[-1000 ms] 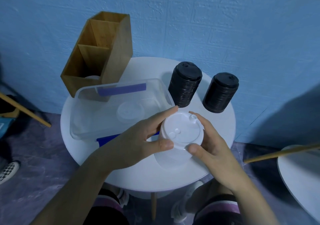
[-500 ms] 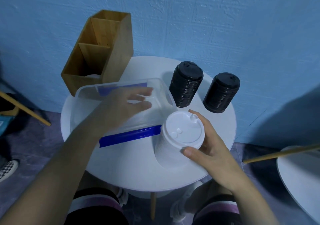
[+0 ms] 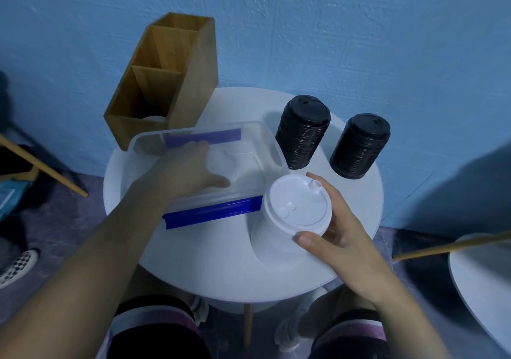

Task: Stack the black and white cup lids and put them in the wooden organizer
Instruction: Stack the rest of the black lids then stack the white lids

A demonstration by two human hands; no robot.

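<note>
You view a dim, blue-tinted picture. A broad shadow covers the wall (image 3: 470,181) at right. Your left hand (image 3: 190,173) appears blurred; the white lid stack (image 3: 297,209) appears sharp. Straight lines bow near the edges.

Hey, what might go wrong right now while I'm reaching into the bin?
The tall white stack is steadied only by your right hand, so it may topple. The lid in the clear bin lies flat, so your left hand may fumble it. The bin sits close to a black stack and may nudge it.
</note>
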